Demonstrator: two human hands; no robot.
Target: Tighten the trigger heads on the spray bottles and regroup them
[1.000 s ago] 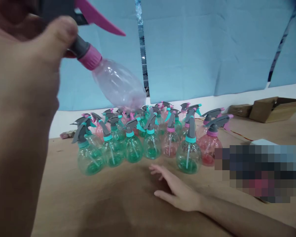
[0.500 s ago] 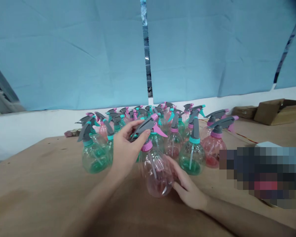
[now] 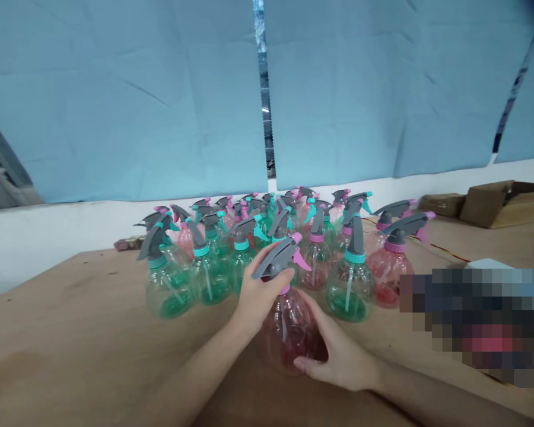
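Note:
Between my hands is a round spray bottle [image 3: 289, 329] of clear pinkish plastic, with a grey head, a pink trigger and a pink collar. My left hand [image 3: 260, 290] is closed around its head and neck. Low on its right side, my right hand [image 3: 338, 350] curves around the body, thumb at the front; some of its fingers are hidden behind the bottle. Just behind stand a green-bottomed spray bottle [image 3: 350, 290] with a turquoise collar and a pinkish spray bottle [image 3: 315, 264].
Several more green and pink spray bottles crowd the wooden table [image 3: 71, 332] up to the white ledge. An open cardboard box [image 3: 493, 210] sits at the back right, near thin wires [image 3: 449, 252]. A pixelated patch hides part of the right side. Blue sheeting [image 3: 137, 107] covers the wall.
The held bottle has come down and nearer to me, slightly right. My right hand now wraps farther around its body, with the thumb in front. Bottles behind my left hand have come into view.

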